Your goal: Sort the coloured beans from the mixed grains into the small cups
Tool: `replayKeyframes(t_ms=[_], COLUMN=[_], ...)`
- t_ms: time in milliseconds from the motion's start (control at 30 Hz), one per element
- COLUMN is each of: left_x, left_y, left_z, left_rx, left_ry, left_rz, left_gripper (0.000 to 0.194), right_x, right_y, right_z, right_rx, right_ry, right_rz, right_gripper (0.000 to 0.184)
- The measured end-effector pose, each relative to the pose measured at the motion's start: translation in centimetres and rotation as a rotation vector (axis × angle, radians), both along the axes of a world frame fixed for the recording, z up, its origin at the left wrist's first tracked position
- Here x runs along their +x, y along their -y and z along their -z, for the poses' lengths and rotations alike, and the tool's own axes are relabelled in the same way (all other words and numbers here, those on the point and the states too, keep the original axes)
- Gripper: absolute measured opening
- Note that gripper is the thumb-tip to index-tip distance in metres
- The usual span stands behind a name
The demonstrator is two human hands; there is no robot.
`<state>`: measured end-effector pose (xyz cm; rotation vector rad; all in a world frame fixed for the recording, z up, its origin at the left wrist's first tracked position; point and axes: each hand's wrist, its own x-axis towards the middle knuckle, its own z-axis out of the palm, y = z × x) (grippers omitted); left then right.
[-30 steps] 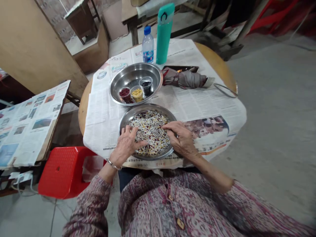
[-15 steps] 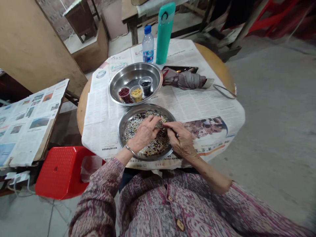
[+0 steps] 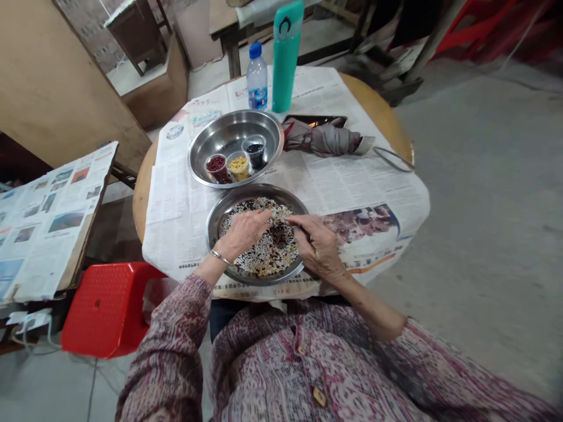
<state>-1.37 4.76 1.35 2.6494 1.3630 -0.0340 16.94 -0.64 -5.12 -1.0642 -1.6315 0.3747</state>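
A steel pan (image 3: 215,212) of mixed white, red, yellow and dark grains sits at the near edge of the round table. My left hand (image 3: 241,232) lies over the grains with fingers drawn together toward the pan's far side; what they pinch is too small to see. My right hand (image 3: 317,245) rests on the pan's right part, fingers curled and pointing left, tips almost meeting the left hand's. Behind it a second steel pan (image 3: 264,124) holds three small cups: red beans (image 3: 215,164), yellow grains (image 3: 238,164) and black beans (image 3: 254,149).
Newspaper (image 3: 360,187) covers the table. At the back stand a water bottle (image 3: 257,77) and a teal flask (image 3: 285,55); a folded grey umbrella (image 3: 325,139) lies to the right. A red stool (image 3: 103,308) and a newspaper-covered board (image 3: 48,217) are on the left.
My left hand moved from the pan's near left rim across the grains toward the far middle, fingers closing together beside my right fingertips. My right hand stayed nearly still.
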Motion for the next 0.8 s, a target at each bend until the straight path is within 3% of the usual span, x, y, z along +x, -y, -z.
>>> replayKeyframes(t_ms=[133, 267, 400, 533, 667, 800], left_x=[-1.5, -2.0, -0.6, 1.5, 1.8, -0.9], left_y=[2.7, 5.4, 5.8, 3.7, 1.6, 1.3], left_z=[-1.3, -2.2, -1.0, 0.8, 0.9, 0.1], left_rx=[-0.045, -0.103, -0.014, 0.048, 0.038, 0.098], left_ry=[-0.051, 0.028, 0.051, 0.048, 0.029, 0.019], left_rz=[-0.133, 0.038, 0.243, 0.304, 0.188, -0.031], left_gripper=[0.023, 0.043, 0.041, 0.029, 0.025, 0.028], right_x=[0.0, 0.0, 0.0, 0.0, -0.1, -0.1], right_y=[0.0, 0.1, 0.2, 0.1, 0.0, 0.0], right_z=[0.1, 0.0, 0.1, 0.3, 0.5, 0.4], right_rx=[-0.007, -0.028, -0.055, -0.059, -0.05, -0.042], right_ry=[-0.009, -0.007, -0.018, -0.019, -0.014, -0.012], right_rz=[-0.001, 0.004, 0.017, 0.041, 0.053, 0.047], right_gripper=[0.032, 0.03, 0.029, 0.03, 0.029, 0.029])
